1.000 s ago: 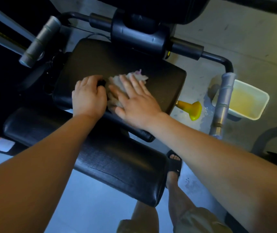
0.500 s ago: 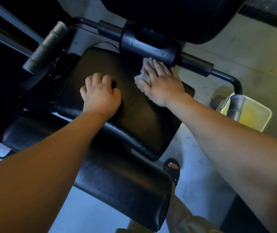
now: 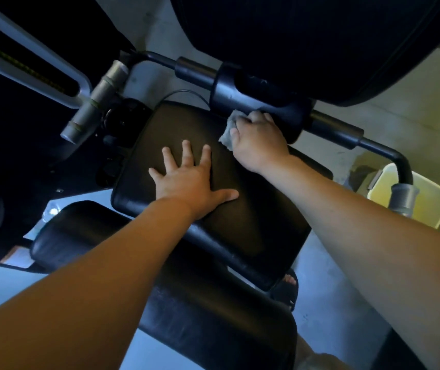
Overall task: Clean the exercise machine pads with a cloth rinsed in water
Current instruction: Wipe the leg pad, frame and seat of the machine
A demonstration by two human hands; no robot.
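The right hand point(image 3: 260, 141) holds a small, crumpled pale-grey cloth point(image 3: 227, 132) at the far edge of the flat black vinyl seat pad point(image 3: 253, 222), hard against the dark metal bracket point(image 3: 240, 94) that carries the crossbar. Its fingers bend down over the bunched cloth and pin it to the pad; the fingertips themselves are hidden. The left hand point(image 3: 190, 182) lies flat on the middle of the same pad, fingers straight and spread, thumb out to the right, holding nothing, apparently as a prop.

The cloth looks limp and light and probably damp, so it will fold and bunch rather than keep a shape. It likely handles best wadded under the palm and fingers, with a corner pushed by the fingertips into the seam beside the bracket. The pad seems cushioned under a smooth skin and fixed to the frame, so it should give a little under pressure but not shift. Wet vinyl may turn slippery under the propping hand.

A large black back pad point(image 3: 307, 36) looms on the far side and a black roller cushion point(image 3: 186, 295) lies near. A pale yellow plastic basin point(image 3: 435, 209) sits at the right, partly behind a grey handle grip point(image 3: 404, 196).
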